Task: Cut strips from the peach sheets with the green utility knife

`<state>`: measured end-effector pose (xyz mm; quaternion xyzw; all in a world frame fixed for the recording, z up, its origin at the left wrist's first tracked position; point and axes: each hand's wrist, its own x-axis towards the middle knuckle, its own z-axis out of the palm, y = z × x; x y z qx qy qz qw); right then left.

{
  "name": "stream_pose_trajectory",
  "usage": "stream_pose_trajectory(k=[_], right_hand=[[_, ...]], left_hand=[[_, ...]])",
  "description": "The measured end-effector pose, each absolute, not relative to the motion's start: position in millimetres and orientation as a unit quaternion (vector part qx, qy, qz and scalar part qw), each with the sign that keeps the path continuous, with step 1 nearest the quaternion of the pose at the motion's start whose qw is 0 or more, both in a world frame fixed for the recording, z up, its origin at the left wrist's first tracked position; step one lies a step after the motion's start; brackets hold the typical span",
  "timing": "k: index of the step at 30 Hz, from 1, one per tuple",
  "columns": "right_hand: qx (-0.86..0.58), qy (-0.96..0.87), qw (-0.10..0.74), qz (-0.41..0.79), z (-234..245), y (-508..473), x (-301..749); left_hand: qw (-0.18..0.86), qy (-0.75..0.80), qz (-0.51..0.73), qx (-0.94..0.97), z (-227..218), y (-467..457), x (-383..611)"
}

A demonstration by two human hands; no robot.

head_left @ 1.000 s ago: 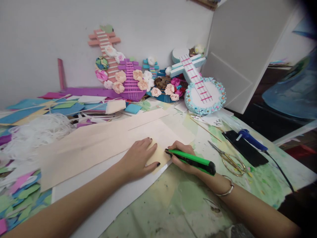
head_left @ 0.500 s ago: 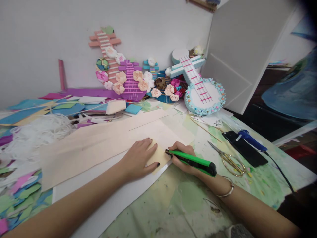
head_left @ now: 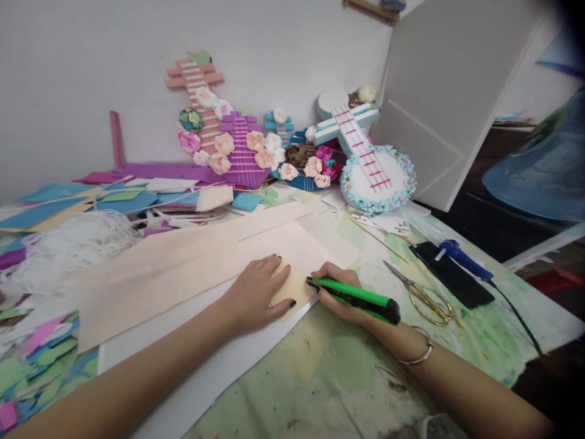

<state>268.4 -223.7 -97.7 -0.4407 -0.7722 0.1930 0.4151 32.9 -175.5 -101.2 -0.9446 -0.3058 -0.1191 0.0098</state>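
My left hand [head_left: 258, 289] lies flat with its fingers spread, pressing on a small pale yellow piece [head_left: 286, 288] of paper or card. Gripped in my right hand [head_left: 338, 296] is a green box cutter [head_left: 361, 297], its tip close to the right edge of that piece. Whether the blade touches it I cannot tell. Under both are a large cream sheet [head_left: 150, 274], with a straight slit near its far edge, and a white sheet [head_left: 192, 372] showing along the near side.
To the right lie gold-handled scissors [head_left: 427, 299], a black phone [head_left: 457, 277] and a blue glue gun [head_left: 464, 259] with its cord. A tangle of white string [head_left: 77, 244] and paper scraps [head_left: 46, 360] cover the left. Decorated paper instruments [head_left: 377, 174] stand along the wall.
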Motion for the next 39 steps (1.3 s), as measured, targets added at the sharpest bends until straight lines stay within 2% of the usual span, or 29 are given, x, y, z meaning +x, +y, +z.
stream_pose_trajectory(k=[39], right_hand=[[-0.458, -0.782, 0.395, 0.154, -88, -236, 266]], left_hand=[[0.009, -0.308, -0.119, -0.944, -101, -175, 34]])
